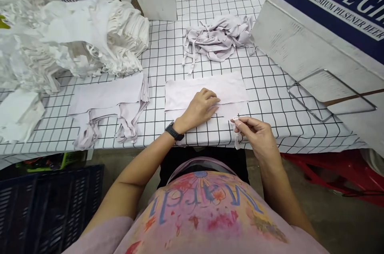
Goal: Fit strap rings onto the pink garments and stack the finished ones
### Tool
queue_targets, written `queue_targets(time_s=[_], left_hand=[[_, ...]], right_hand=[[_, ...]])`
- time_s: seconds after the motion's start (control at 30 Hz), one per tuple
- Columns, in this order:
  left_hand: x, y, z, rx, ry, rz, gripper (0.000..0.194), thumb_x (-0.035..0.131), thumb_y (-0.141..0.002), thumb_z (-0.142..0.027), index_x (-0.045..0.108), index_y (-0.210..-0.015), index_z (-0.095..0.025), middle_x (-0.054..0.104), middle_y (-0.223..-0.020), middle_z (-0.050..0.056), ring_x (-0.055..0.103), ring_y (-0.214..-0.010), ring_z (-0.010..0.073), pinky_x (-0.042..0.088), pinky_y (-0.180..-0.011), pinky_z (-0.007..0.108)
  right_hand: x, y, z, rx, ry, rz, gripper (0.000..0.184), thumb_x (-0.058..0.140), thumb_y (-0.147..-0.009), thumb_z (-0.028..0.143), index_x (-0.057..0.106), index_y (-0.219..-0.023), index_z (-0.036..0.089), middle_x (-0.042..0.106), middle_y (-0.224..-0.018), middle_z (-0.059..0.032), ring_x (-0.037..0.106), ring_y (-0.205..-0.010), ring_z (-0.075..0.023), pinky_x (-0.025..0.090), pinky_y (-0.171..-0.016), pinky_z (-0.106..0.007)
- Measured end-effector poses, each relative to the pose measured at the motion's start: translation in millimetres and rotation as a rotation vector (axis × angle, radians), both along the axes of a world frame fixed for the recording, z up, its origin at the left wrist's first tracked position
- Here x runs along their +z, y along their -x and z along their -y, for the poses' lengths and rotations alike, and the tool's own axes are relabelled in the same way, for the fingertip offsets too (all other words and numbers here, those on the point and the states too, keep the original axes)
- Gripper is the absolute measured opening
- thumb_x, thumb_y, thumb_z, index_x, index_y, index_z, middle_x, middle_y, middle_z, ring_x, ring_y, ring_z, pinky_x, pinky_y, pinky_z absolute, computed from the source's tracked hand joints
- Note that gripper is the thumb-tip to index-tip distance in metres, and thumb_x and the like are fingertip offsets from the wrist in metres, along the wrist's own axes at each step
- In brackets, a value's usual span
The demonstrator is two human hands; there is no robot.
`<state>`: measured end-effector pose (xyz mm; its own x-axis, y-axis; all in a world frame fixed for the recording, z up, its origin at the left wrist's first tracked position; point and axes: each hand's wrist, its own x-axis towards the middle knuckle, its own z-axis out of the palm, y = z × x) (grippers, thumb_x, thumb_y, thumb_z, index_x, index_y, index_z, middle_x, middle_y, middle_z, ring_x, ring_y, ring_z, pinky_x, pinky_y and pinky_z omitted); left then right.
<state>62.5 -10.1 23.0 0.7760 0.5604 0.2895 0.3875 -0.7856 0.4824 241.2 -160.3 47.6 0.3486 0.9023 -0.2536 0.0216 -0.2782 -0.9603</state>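
Observation:
A pale pink garment (207, 90) lies flat on the checked tablecloth in front of me. My left hand (200, 108) rests on its near edge with the fingers curled down, pressing the cloth. My right hand (256, 134) pinches a thin strap (237, 132) of the same garment at the table's front edge; the strap hangs down a little below my fingers. A black band sits on my left wrist.
A stack of folded pink garments (111, 104) lies to the left. A loose heap of pink pieces (219, 38) sits behind. White fabric piles (69, 42) fill the far left. Cardboard boxes (324, 26) stand at right and back. A dark blue crate (51, 206) is below left.

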Motion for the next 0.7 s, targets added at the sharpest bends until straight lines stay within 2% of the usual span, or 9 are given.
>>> queue_targets(time_s=[0.2, 0.4, 0.53, 0.7], left_hand=[[1.4, -21, -6, -0.007, -0.061, -0.138, 0.017, 0.059, -0.101, -0.027, 0.071, -0.106, -0.015, 0.068, -0.111, 0.01, 0.056, -0.101, 0.0235, 0.047, -0.082, 0.038], [-0.9, -23, -8, -0.002, -0.111, -0.151, 0.026, 0.048, -0.104, -0.02, 0.072, -0.097, -0.014, 0.069, -0.106, 0.01, 0.056, -0.096, 0.0223, 0.046, -0.08, 0.036], [-9.3, -22, -15, 0.037, -0.023, -0.023, 0.017, 0.057, -0.099, -0.018, 0.075, -0.1, -0.016, 0.068, -0.102, 0.008, 0.057, -0.095, 0.0206, 0.047, -0.08, 0.035], [-15.0, -24, -21, 0.048, 0.088, 0.069, 0.013, 0.064, -0.097, -0.022, 0.075, -0.091, -0.019, 0.07, -0.096, 0.004, 0.059, -0.092, 0.0193, 0.046, -0.082, 0.037]], right_hand=[[-8.3, -2, -20, -0.001, -0.003, -0.003, 0.022, 0.079, -0.083, 0.042, 0.08, -0.084, 0.02, 0.065, -0.072, -0.0018, 0.058, -0.067, -0.014, 0.048, -0.061, -0.025], [-8.8, -1, -31, -0.006, 0.033, -0.006, 0.021, 0.078, -0.082, 0.041, 0.079, -0.082, 0.02, 0.059, -0.067, -0.0006, 0.049, -0.063, -0.0127, 0.041, -0.055, -0.025], [-8.1, 0, -39, -0.011, 0.054, -0.047, 0.022, 0.077, -0.083, 0.041, 0.079, -0.084, 0.019, 0.054, -0.062, 0.0022, 0.041, -0.055, -0.0098, 0.033, -0.05, -0.024], [-5.7, 3, -51, 0.004, 0.068, -0.082, 0.027, 0.076, -0.082, 0.043, 0.078, -0.083, 0.017, 0.047, -0.055, 0.0048, 0.032, -0.049, -0.008, 0.025, -0.045, -0.024]])
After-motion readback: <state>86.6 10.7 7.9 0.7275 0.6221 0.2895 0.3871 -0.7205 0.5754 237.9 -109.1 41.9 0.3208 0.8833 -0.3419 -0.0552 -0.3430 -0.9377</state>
